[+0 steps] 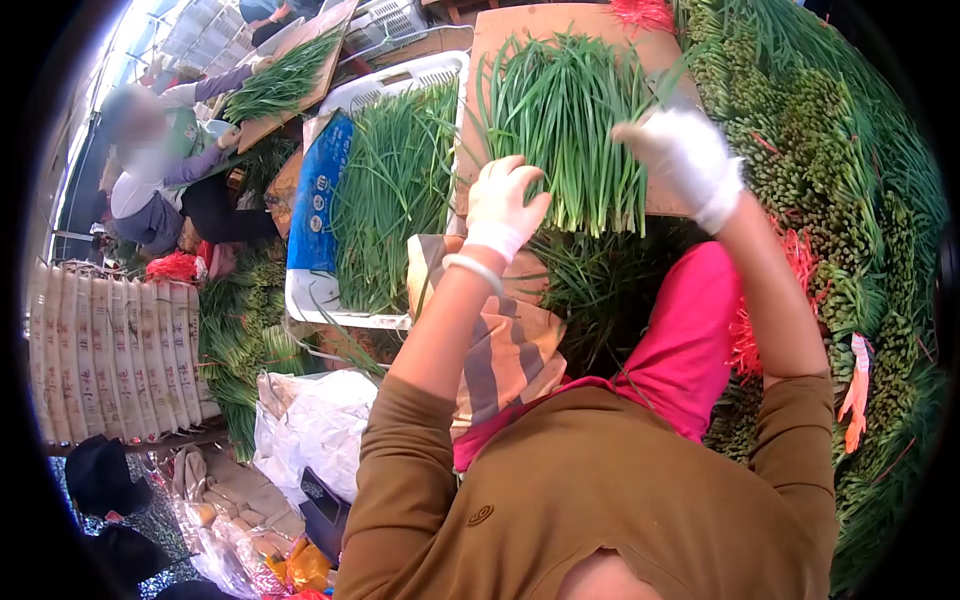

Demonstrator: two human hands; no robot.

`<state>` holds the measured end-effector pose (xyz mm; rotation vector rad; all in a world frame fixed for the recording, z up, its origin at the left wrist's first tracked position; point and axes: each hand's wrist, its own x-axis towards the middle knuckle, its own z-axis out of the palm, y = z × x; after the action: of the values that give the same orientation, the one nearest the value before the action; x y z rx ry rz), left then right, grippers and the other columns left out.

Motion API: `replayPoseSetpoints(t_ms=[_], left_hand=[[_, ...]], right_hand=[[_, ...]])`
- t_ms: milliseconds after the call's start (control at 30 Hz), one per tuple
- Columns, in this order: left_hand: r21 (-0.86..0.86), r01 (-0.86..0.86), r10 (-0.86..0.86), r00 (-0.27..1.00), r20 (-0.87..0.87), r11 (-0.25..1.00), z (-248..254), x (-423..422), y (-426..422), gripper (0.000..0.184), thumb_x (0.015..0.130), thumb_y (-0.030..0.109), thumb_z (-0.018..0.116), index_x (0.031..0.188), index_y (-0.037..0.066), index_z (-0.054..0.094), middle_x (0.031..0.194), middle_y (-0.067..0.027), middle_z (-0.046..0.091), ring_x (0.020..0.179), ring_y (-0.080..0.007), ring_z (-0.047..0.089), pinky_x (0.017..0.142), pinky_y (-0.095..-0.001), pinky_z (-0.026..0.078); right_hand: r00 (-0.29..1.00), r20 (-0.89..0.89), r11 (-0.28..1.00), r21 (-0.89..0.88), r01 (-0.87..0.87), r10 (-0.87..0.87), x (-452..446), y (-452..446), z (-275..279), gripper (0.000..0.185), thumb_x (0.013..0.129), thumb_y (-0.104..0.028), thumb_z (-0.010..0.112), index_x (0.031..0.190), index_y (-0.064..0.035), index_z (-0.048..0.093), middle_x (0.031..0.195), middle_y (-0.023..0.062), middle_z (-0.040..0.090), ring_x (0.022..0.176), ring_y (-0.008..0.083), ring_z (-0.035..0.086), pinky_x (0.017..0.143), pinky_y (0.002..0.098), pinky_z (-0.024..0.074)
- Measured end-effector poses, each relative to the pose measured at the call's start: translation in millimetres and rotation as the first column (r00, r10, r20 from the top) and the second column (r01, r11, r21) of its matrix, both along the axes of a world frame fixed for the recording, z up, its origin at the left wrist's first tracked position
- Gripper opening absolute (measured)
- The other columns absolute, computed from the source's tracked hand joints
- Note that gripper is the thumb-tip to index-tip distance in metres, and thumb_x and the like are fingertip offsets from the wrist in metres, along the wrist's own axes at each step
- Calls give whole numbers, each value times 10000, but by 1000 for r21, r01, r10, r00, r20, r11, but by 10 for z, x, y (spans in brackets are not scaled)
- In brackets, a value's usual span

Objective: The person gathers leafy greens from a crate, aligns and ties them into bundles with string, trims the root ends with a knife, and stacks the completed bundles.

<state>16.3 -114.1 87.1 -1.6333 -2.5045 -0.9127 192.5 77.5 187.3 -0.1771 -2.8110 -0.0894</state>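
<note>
A spread of long green stalks [570, 130] lies on a brown board [665, 190], with the pale cut ends toward me. My left hand [508, 205], in a white glove, rests at the left edge of the stalks, fingers curved and apart. At the right side of the stalks is my right hand [690, 165], also gloved and blurred by motion; a few loose blades show near its fingertips, and whether it grips them is unclear. Left of the board stands a white crate [375, 320] filled with more green stalks [395, 200].
Stacked bundles of stalks [850, 200] line the right side. Red ties [640, 12] lie at the board's far edge, others [745, 340] hang by my right thigh. A co-worker [165, 140] sits at upper left. A white plastic bag [310, 420] lies lower left.
</note>
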Motion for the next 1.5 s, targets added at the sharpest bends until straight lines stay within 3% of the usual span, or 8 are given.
replayPoseSetpoints(t_ms=[200,300,433,633,767,867,1300,1500], left_hand=[[-209,-86,76,995,-58,974,-261,-68,400,704,695,326,731,1323,119,487,1407,-184,409,1325,-340,352,1083,-423,325],[-278,-123,147,987,68,953,-329,-217,422,731,711,260,675,1375,122,400,1447,-142,360,1335,-311,340,1090,-382,327],[-206,-127,156,979,129,970,-444,-357,347,726,697,211,635,1380,140,397,1452,-133,351,1321,-316,352,1071,-415,330],[138,68,-52,992,-114,988,-78,26,643,521,702,276,683,1199,160,581,1335,-169,450,1257,-371,377,1055,-475,311],[103,332,-304,928,-215,938,-11,416,1038,458,728,310,683,1168,200,616,1310,-188,488,1248,-410,403,1043,-512,336],[-150,259,-291,922,-257,954,-123,442,1143,461,730,343,661,1170,209,622,1321,-126,491,1255,-368,391,1053,-517,304],[-197,169,-188,979,-82,966,-456,-60,833,471,757,295,621,1202,144,583,1351,-98,477,1295,-314,386,1084,-424,318],[-185,183,-194,980,-44,966,-435,-52,811,488,757,294,625,1216,135,581,1369,-105,466,1290,-319,394,1079,-419,329]], right_hand=[[988,-76,954,-258,-149,134,-377,-168,-794,236,820,-64,516,1002,-114,658,1050,90,644,937,297,632,819,401,513],[914,392,933,-356,44,106,-367,192,-1127,260,830,-73,505,1024,-122,671,1119,91,641,1002,287,628,858,379,506],[946,-311,785,-607,-124,-90,-67,351,-1029,200,858,-43,563,1020,-105,661,981,116,666,937,301,635,847,346,501],[947,208,842,-438,314,-245,461,462,-1138,248,846,-333,630,858,-89,669,851,147,659,813,342,631,735,421,498],[882,337,605,-643,470,-328,420,363,-1357,402,844,-438,656,845,-36,650,683,131,638,648,247,633,624,363,482],[743,599,586,-499,639,-300,351,300,-1253,453,811,-477,644,950,-46,667,918,194,674,896,373,635,802,413,489],[922,-185,873,-427,235,-339,622,150,-1114,371,727,-93,742,1067,-93,595,932,82,607,839,294,621,738,359,504],[844,398,747,-420,515,-359,633,-108,-1042,313,734,-382,730,779,-89,629,794,124,647,778,321,635,703,416,494]])
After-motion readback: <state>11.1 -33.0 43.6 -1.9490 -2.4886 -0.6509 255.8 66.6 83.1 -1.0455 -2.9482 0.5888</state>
